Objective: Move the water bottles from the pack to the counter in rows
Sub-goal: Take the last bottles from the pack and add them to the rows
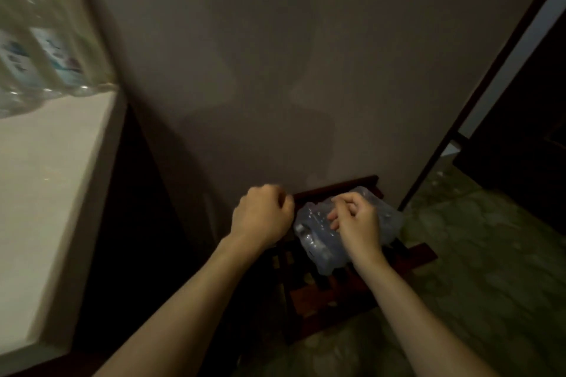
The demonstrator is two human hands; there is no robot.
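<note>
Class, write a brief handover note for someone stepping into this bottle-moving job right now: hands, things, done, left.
Left hand: curled in a fist beside the pack, apparently holding nothing.
Right hand: fingers pinch the pack's plastic wrap.
The pack sits on a dark wooden slatted stand by the wall.
Done: some bottles already stand on the counter.
Left: the pack's contents are too blurred to count; check for remaining bottles.

Two hands (260, 214), one pack (318, 236), blurred bottles (39, 55) uncountable.
</note>
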